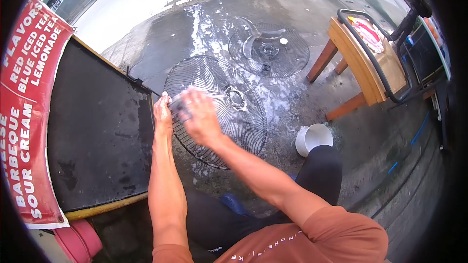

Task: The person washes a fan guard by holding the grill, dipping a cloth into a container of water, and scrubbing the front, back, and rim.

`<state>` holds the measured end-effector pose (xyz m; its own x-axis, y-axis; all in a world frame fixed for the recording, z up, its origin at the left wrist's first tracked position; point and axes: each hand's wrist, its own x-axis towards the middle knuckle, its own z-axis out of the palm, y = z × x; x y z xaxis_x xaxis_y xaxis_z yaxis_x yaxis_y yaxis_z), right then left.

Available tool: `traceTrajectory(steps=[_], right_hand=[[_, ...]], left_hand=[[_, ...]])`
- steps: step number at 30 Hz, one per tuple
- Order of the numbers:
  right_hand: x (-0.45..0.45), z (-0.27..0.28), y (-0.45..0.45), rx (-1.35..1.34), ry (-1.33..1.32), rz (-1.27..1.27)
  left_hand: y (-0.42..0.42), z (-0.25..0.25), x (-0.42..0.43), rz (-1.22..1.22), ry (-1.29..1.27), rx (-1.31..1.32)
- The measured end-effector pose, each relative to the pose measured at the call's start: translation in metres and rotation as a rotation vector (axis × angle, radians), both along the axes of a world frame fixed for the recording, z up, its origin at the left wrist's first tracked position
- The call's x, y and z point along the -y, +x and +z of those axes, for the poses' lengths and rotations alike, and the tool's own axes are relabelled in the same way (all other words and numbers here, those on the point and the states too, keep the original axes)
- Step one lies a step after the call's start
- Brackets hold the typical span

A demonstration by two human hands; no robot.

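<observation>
A round wire fan grille (246, 122) stands tilted before me, wet and soapy, with a ring at its centre. My left hand (163, 112) grips its left rim. Against the wires at the upper left is my right hand (197, 114), blurred, its fingers closed round a dark, sudsy scrubber (182, 107). Behind, a second grille (297, 51) lies on the wet ground, with curved fan blades (249, 46) and a small white round piece (283, 41) on it.
A white bucket (314, 137) lies tipped by my knee. On the right stands a wooden table (363, 80) bearing a black metal frame and a pink-white cloth. At left are a black board (100, 126), a red banner (31, 117) and a pink container (78, 241). Foam streaks the ground.
</observation>
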<state>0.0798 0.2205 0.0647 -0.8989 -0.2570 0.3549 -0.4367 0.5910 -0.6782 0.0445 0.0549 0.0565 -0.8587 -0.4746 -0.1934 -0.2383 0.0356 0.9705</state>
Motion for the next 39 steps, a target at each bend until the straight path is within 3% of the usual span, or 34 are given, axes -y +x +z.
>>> traceTrajectory(steps=[2, 4, 5, 7, 8, 9, 10, 11, 12, 14, 18, 21, 25, 29, 32, 35, 37, 39], right_hand=[[0.010, 0.009, 0.005, -0.029, -0.002, 0.067], [0.009, 0.004, -0.003, -0.012, -0.045, 0.122], [0.005, -0.005, -0.008, -0.140, -0.104, 0.026], [-0.031, -0.020, -0.039, 0.058, -0.196, 0.133], [-0.049, -0.036, -0.049, 0.034, -0.293, 0.024], [-0.064, -0.057, -0.055, 0.011, -0.389, -0.088], [-0.071, -0.090, -0.062, 0.258, -0.183, -0.330], [-0.071, -0.116, -0.064, 0.273, 0.071, -0.508], [-0.073, -0.108, -0.064, 0.311, -0.046, -0.446], [-0.068, -0.080, -0.062, 0.385, -0.278, -0.312], [-0.060, -0.090, -0.040, 0.167, -0.166, -0.207], [-0.092, -0.105, -0.007, 0.200, -0.320, -0.153], [-0.120, -0.146, 0.005, 0.349, -0.207, -0.422], [-0.112, -0.164, -0.056, 0.531, -0.054, -0.496], [-0.091, -0.133, -0.091, 0.443, -0.005, -0.449], [-0.063, -0.086, -0.097, 0.241, -0.268, -0.335], [-0.055, -0.044, -0.086, 0.137, -0.353, -0.117], [-0.046, -0.035, -0.070, 0.058, -0.187, 0.024]], left_hand=[[0.008, 0.008, -0.008, -0.107, 0.118, -0.194], [0.009, 0.004, -0.004, -0.069, -0.049, -0.163], [0.008, 0.002, -0.003, -0.052, -0.129, -0.149], [0.007, 0.001, 0.000, 0.011, -0.071, -0.009], [0.005, 0.000, 0.001, 0.039, -0.042, 0.060], [0.005, -0.004, 0.000, 0.031, -0.101, -0.038], [0.004, 0.000, -0.004, 0.038, -0.307, -0.029], [0.004, 0.009, -0.013, 0.045, -0.512, -0.022], [0.005, 0.020, -0.022, 0.049, -0.717, -0.015], [0.006, 0.035, -0.033, 0.049, -0.695, 0.062], [0.007, 0.022, -0.015, 0.060, -0.690, 0.093], [0.003, 0.022, -0.011, 0.066, -0.688, 0.146], [0.005, 0.019, -0.014, 0.088, -0.687, 0.103], [0.007, 0.026, -0.017, 0.059, -0.709, 0.160], [0.006, 0.015, -0.018, 0.072, -0.753, 0.048], [0.011, 0.027, -0.028, 0.043, -0.753, 0.014], [0.009, 0.032, -0.029, 0.026, -0.763, 0.077], [0.009, 0.033, -0.030, 0.030, -0.720, 0.057]])
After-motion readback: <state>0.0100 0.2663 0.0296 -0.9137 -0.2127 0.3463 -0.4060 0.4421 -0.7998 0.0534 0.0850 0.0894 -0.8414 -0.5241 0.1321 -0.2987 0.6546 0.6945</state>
